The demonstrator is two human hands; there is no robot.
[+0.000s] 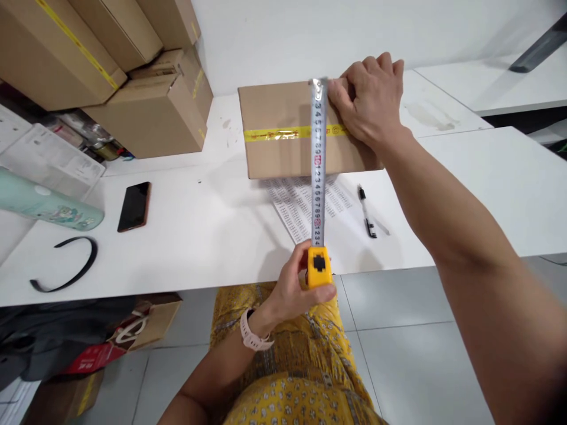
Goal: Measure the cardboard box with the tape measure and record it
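My left hand (295, 283) is closed around the yellow case of a tape measure (325, 274), just off the table's front edge. Its metal blade runs out straight, away from me, across the face of a cardboard box (279, 156) with yellow printed tape. The blade's hooked end sits at the box's far top edge. My right hand (374, 100) grips the box at its upper right, the thumb beside the blade's end and the fingers curled over the far side. Partly under the box lies a printed sheet (287, 206), and a black-capped pen (367, 211) lies right of it.
Stacked cardboard boxes (155, 118) stand at the back left of the white table (199, 236). Along the left are a mint-green bottle (53, 203), a phone (134, 206) and a black curved band (88, 260). A paper bag (155, 321) is below the table.
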